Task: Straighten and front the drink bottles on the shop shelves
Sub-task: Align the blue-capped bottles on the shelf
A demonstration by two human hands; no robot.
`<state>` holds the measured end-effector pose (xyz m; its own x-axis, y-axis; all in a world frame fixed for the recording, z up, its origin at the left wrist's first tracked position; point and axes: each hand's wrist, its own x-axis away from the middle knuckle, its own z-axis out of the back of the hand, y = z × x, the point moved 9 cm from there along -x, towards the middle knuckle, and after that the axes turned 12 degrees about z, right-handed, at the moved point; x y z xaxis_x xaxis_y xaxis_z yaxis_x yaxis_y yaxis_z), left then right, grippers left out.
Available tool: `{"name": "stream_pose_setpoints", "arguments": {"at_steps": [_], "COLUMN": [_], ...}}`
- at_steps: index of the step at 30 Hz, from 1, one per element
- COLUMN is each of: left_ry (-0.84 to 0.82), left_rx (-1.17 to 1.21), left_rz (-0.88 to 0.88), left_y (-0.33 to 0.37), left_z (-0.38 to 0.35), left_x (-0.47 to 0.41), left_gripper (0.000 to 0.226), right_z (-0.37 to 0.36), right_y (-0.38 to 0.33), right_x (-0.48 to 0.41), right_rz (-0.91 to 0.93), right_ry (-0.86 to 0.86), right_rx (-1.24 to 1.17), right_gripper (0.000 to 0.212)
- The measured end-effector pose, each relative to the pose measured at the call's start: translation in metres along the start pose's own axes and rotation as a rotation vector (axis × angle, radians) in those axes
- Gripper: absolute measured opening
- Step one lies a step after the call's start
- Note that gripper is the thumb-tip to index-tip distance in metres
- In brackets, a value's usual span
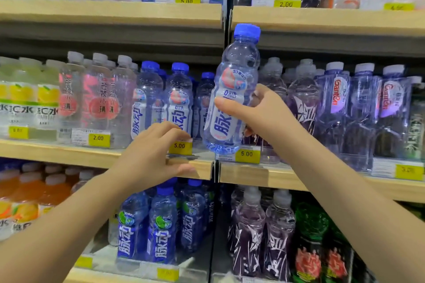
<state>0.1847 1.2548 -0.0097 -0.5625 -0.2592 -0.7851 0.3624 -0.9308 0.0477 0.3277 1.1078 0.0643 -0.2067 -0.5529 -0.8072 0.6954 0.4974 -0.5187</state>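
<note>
My right hand (pixel 259 112) grips a clear drink bottle (pixel 230 89) with a blue cap and a white label, thumb across the label. The bottle is lifted off the middle shelf (pixel 69 153), upright and leaning slightly right, label towards me, in front of the post between two shelf bays. Matching blue-capped bottles (pixel 178 99) stand in rows on the shelf just left of it. My left hand (pixel 151 151) lies on that shelf's front edge below those bottles, with fingers bent over the price rail and the thumb under the wooden lip.
Pink-label and yellow-label bottles (pixel 99 96) fill the middle shelf to the left, square clear bottles (pixel 338 103) to the right. Yellow price tags (pixel 247 155) line the shelf edges. Fuller shelves sit above and below, with dark blue bottles (pixel 161 225) underneath.
</note>
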Motion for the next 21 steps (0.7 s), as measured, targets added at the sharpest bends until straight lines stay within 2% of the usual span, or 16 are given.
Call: {"name": "stream_pose_setpoints", "arguments": {"at_steps": [9, 21], "left_ry": [-0.109, -0.039], "left_rx": [0.045, 0.091], "left_rz": [-0.042, -0.052], "left_y": [-0.015, -0.02], "left_z": [0.007, 0.008], "left_x": [-0.006, -0.001], "left_gripper": [0.076, 0.069], "right_z": [-0.021, -0.044], "right_y": [0.002, 0.017], "right_x": [-0.027, -0.039], "right_rz": [0.011, 0.06], "right_ry": [0.106, 0.075], "right_rx": [0.118, 0.378], "right_gripper": [0.059, 0.066]}}
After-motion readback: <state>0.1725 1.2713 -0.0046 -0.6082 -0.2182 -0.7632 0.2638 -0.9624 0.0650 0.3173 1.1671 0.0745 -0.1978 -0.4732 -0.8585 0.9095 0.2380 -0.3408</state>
